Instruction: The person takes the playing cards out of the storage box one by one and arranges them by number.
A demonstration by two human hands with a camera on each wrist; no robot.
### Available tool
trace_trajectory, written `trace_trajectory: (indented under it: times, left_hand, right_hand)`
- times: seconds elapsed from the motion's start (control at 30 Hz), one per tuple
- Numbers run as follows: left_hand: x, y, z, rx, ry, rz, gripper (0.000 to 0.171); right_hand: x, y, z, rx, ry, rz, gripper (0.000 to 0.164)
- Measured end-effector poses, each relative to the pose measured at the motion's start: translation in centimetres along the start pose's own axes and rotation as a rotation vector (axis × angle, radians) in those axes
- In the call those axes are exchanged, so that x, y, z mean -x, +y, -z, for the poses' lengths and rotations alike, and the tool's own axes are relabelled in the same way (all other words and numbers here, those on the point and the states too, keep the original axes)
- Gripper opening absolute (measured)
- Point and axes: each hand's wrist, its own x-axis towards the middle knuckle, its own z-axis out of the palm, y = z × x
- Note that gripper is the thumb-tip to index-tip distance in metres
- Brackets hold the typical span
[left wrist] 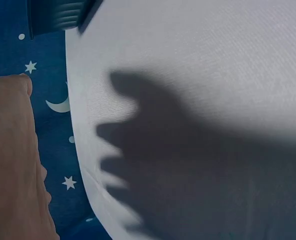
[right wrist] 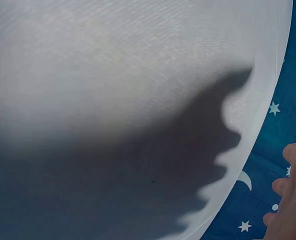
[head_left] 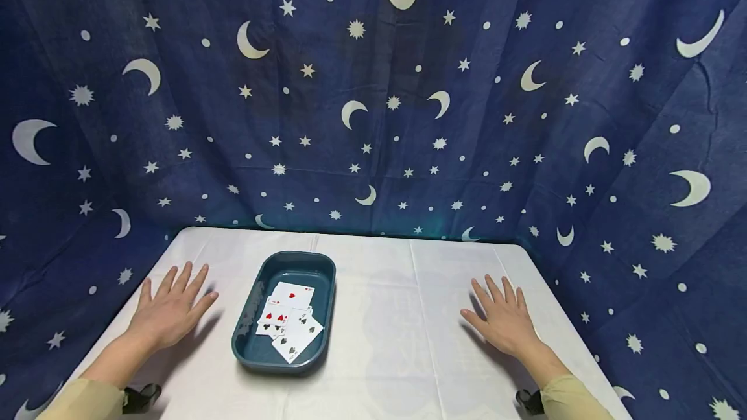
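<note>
My left hand [head_left: 166, 313] hovers palm down over the left part of the table, fingers spread, holding nothing. To its right stands a dark blue rectangular tray [head_left: 245, 349] with several playing cards [head_left: 294, 295] lying loosely overlapped inside, face up. Hearts, spades and clubs show on them. Over the right part of the table my right hand [head_left: 504, 319] is also spread palm down with nothing in it. In the left wrist view the hand [left wrist: 12, 160] shows at the left edge, its shadow on the cloth; in the right wrist view fingers [right wrist: 290, 187] show at the right edge.
A white cloth covers the table [head_left: 385, 316]. Behind it and along both sides hangs a dark blue curtain [head_left: 373, 63] printed with moons and stars. A corner of the tray [left wrist: 57, 15] enters the left wrist view at the top.
</note>
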Motion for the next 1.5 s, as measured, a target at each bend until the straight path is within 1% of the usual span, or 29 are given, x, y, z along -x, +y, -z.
trace_trajectory:
  times: [0.33, 0.5, 0.63, 0.8, 0.93, 1.07, 1.2, 1.3, 1.4, 1.5]
  left_hand:
    - [-0.5, 0.1, 0.5, 0.021, -0.014, -0.001, 0.079]
    - [-0.7, 0.2, 0.9, 0.101, -0.020, -0.007, 0.076]
    - [-0.9, 0.8, 1.4, 0.227, -0.052, -0.022, 0.074]
    - [-1.2, 1.7, 1.8, 0.451, -0.118, -0.052, 0.075]
    - [-1.4, 2.3, 2.0, 0.592, -0.178, -0.045, 0.075]
    - [-1.7, 3.1, 2.3, 0.720, -0.234, -0.045, 0.075]
    - [-1.8, 3.7, 2.7, 0.830, -0.320, -0.023, 0.075]
    - [-1.9, 4.0, 2.8, 0.894, -0.379, 0.006, 0.073]
    - [-2.0, 4.3, 2.6, 0.961, -0.422, 0.031, 0.073]
    - [-2.1, 4.6, 2.3, 1.028, -0.443, 0.066, 0.076]
  right_hand:
    - [-1.1, -0.2, 0.7, 0.029, 0.015, 0.025, 0.088]
    - [-2.1, -1.2, 1.3, 0.031, 0.048, 0.077, 0.086]
    - [-3.3, -2.8, 1.9, 0.032, 0.064, 0.122, 0.085]
    - [-5.0, -5.8, 2.6, -0.004, 0.055, 0.182, 0.084]
    - [-6.2, -8.4, 2.8, -0.015, 0.050, 0.239, 0.083]
    - [-7.2, -11.0, 2.9, -0.022, 0.019, 0.290, 0.082]
    - [-8.2, -13.4, 3.0, -0.023, -0.027, 0.339, 0.084]
    - [-8.9, -15.1, 3.1, -0.026, -0.066, 0.377, 0.085]
    - [-9.6, -16.8, 3.2, -0.050, -0.100, 0.421, 0.084]
    - [-10.2, -18.4, 3.4, -0.083, -0.111, 0.479, 0.082]
